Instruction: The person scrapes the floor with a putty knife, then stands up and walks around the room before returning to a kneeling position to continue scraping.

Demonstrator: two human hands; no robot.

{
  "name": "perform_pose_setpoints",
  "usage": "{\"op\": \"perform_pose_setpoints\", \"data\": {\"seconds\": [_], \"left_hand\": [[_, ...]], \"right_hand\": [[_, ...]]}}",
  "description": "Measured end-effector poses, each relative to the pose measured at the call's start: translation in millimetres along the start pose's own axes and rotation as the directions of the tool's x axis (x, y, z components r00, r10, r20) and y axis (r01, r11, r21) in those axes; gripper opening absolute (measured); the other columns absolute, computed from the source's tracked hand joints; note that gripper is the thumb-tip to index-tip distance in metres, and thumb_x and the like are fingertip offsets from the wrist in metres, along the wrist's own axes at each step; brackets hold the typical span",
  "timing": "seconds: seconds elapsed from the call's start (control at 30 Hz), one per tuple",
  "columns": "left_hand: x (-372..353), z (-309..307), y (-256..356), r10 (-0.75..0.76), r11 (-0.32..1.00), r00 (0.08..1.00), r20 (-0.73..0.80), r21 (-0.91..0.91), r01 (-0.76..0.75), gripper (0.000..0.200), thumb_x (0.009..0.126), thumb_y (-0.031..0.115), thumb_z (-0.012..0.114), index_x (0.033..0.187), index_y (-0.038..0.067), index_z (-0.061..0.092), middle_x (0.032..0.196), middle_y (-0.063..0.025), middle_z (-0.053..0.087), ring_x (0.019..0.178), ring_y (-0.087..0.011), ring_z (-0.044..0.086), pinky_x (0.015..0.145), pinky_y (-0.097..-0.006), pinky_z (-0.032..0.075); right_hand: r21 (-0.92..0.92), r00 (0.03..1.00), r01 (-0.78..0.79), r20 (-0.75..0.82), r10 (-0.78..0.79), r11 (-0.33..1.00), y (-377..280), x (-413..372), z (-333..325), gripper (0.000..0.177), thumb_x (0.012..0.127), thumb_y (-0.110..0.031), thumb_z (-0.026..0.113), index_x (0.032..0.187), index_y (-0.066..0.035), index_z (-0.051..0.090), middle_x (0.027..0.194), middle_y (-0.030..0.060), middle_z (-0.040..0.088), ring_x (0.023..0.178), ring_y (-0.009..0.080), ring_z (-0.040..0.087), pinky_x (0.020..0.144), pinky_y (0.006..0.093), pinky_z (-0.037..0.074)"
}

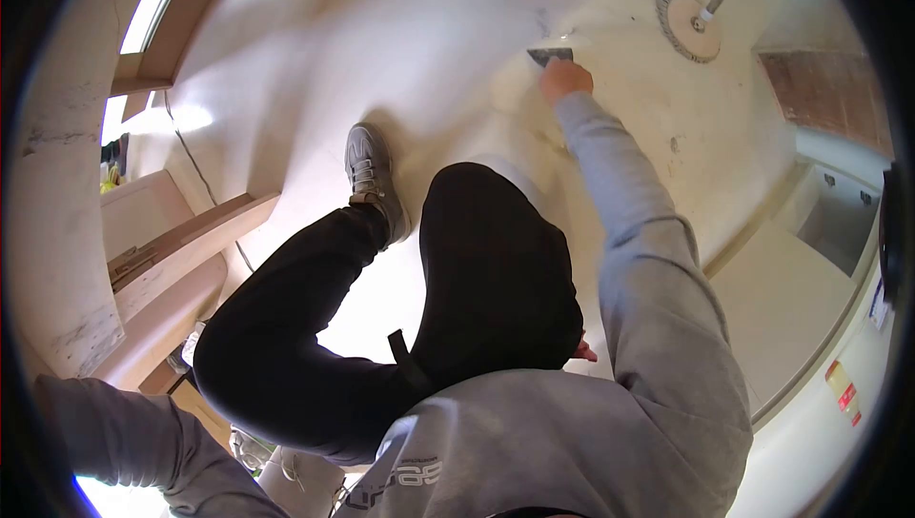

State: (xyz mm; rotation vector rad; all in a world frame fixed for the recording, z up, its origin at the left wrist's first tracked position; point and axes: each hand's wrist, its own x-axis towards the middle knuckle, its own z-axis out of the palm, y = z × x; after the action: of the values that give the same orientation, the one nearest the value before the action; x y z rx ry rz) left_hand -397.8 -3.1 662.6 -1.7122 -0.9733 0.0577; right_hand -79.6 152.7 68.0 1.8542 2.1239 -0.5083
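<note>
Risk, as judged: the scraper [551,55] lies far out on the floor [400,51], at the end of your reach. With your arm stretched that long, a tilted blade corner could dig into the pale surface. You are crouched low with one shoe [372,175] planted, so you could tip forward. The round disc tool [688,27] on its pole lies just right of the blade, where a wide stroke could knock it.

Right hand [564,78]: fingers curled tight around the scraper's handle, blade touching the floor.

Left hand: out of frame, only the grey sleeve [114,432] shows near left.
</note>
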Motion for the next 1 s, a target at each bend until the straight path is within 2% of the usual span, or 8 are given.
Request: {"op": "perform_pose_setpoints", "data": {"seconds": [0.17,0.23,0.57,0.63,0.67,0.7,0.8,1.0], "left_hand": [[-6.1,3.5,-0.5,-0.056,0.998,0.998,0.008,-0.002,0.056,0.034,0.094,0.030,0.065,0.111,0.002,0.063,0.106,-0.0099,0.065,0.088,-0.0205,0.066,0.077,-0.0314,0.055],[-8.4,4.2,-2.0,-0.061,0.998,0.998,0.009,0.000,0.061,0.033,0.094,0.030,0.065,0.111,0.002,0.063,0.106,-0.0099,0.065,0.088,-0.0204,0.066,0.077,-0.0312,0.055],[-18.2,29.8,-1.8,-0.107,0.994,0.994,0.036,-0.024,0.108,0.032,0.094,0.029,0.065,0.110,0.002,0.063,0.106,-0.0096,0.065,0.088,-0.0200,0.066,0.077,-0.0306,0.055],[-19.1,31.5,-3.0,-0.111,0.994,0.993,0.027,-0.017,0.112,0.032,0.094,0.029,0.065,0.110,0.002,0.063,0.106,-0.0095,0.065,0.088,-0.0199,0.066,0.077,-0.0305,0.055],[-22.5,30.9,-3.4,-0.112,0.994,0.994,0.018,-0.008,0.112,0.031,0.094,0.029,0.065,0.110,0.002,0.063,0.106,-0.0095,0.065,0.088,-0.0198,0.066,0.077,-0.0304,0.055],[-24.6,30.5,-4.6,-0.117,0.993,0.993,0.017,-0.001,0.117,0.031,0.094,0.029,0.065,0.110,0.002,0.063,0.105,-0.0095,0.065,0.088,-0.0198,0.066,0.077,-0.0304,0.055],[-24.4,36.0,-3.5,-0.119,0.993,0.993,0.020,0.001,0.119,0.031,0.094,0.028,0.064,0.110,0.002,0.063,0.105,-0.0094,0.065,0.088,-0.0197,0.066,0.077,-0.0302,0.055],[-15.5,13.2,-1.6,-0.055,0.931,0.990,-0.130,0.353,0.098,0.030,0.094,0.028,0.064,0.109,0.002,0.063,0.105,-0.0092,0.065,0.088,-0.0194,0.066,0.077,-0.0298,0.055]], "right_hand": [[-0.383,0.990,0.117,-0.033,-0.140,0.916,-7.9,-2.6,2.5,0.033,0.092,-0.020,0.046,0.113,-0.005,0.066,0.120,0.0174,0.065,0.095,0.0296,0.069,0.078,0.0423,0.056],[-0.229,0.888,0.307,-0.282,-0.364,0.924,0.1,22.7,29.8,0.032,0.091,-0.020,0.047,0.112,-0.003,0.065,0.115,0.0180,0.066,0.094,0.0307,0.068,0.077,0.0433,0.056],[0.027,0.922,0.378,-0.105,-0.373,0.925,24.6,67.5,43.0,0.029,0.092,-0.023,0.052,0.108,-0.004,0.066,0.106,0.0220,0.064,0.094,0.0396,0.064,0.080,0.0476,0.053],[0.210,0.973,0.215,-0.130,-0.190,0.954,27.3,78.0,58.8,0.029,0.091,-0.024,0.055,0.108,-0.005,0.067,0.105,0.0211,0.065,0.093,0.0421,0.063,0.083,0.0474,0.051],[-0.040,0.784,0.491,-0.416,-0.461,0.870,34.2,65.1,70.1,0.031,0.090,-0.025,0.057,0.110,-0.004,0.067,0.102,0.0207,0.067,0.091,0.0420,0.063,0.082,0.0469,0.051],[-0.048,0.779,0.496,-0.416,-0.469,0.867,29.3,70.4,59.3,0.031,0.090,-0.025,0.057,0.110,-0.004,0.067,0.102,0.0207,0.067,0.091,0.0420,0.063,0.082,0.0469,0.051],[0.192,0.970,0.242,-0.083,-0.230,0.951,17.6,78.1,37.9,0.029,0.091,-0.024,0.053,0.107,-0.003,0.067,0.104,0.0220,0.066,0.097,0.0399,0.063,0.083,0.0484,0.051],[0.047,0.961,0.240,-0.156,-0.230,0.970,8.5,49.5,36.8,0.028,0.092,-0.022,0.049,0.097,-0.004,0.070,0.097,0.0214,0.069,0.092,0.0388,0.066,0.086,0.0478,0.052]]}}
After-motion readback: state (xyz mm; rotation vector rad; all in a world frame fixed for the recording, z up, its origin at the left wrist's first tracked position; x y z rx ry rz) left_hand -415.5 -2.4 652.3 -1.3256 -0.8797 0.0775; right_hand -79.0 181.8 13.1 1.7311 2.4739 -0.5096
